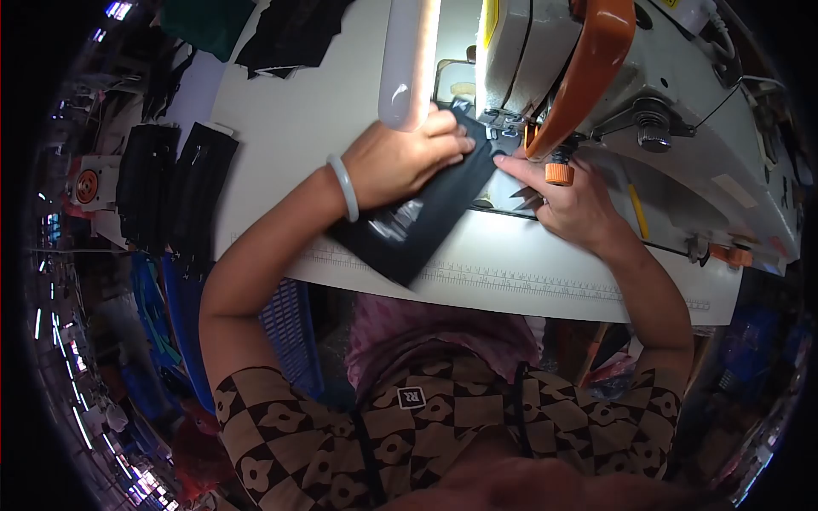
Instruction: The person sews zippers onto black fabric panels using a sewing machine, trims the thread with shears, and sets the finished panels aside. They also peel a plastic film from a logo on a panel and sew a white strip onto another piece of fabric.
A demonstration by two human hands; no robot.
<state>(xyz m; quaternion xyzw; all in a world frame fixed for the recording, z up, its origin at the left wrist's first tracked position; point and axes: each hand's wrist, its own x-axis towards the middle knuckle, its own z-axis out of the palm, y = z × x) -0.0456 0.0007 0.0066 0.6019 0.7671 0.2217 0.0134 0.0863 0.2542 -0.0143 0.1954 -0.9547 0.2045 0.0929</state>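
A strip of black fabric (426,223) lies slantwise on the white sewing table, its upper end beneath the sewing machine's needle area (494,128). My left hand (417,153), with a pale bangle on the wrist, has its bent fingers pressed on the fabric, gripping it left of the needle. On the other side my right hand (575,200) reaches its index finger to the fabric's edge near the presser foot. Two pointed metal blades, seemingly thread snips (524,198), stick out from under that palm; their handles are hidden. Shiny marks show on the fabric's lower part.
A tubular lamp (409,68) hangs over my left hand. The machine's orange lever guard (588,77) rises above my right. Black fabric pieces (294,34) lie at the back left, with more stacked strips (200,183) beside the table. A blue basket (290,332) stands below the front edge.
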